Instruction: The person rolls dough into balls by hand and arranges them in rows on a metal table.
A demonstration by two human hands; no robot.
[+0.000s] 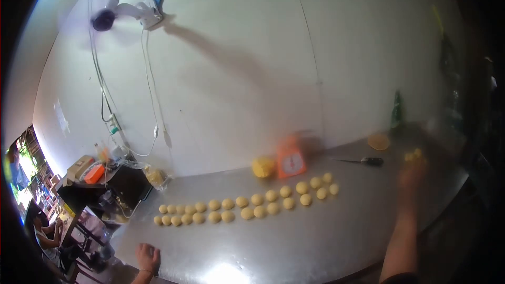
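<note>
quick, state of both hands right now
Left hand: loosely curled, nothing visible in it.
Right hand: at small yellow dough lumps, too blurred to tell its grip.

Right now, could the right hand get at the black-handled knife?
Probably yes: the knife lies with its handle toward the right hand, and only metal table shows between them. The hand is blurred near some yellow pieces, so whether it is full is unclear.

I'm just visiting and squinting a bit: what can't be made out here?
In the head view:
Right hand: blur hides whether it grips the yellow pieces.
Left hand: its own back and curled fingers hide the palm.
Orange scale: markings too small to read.
</note>
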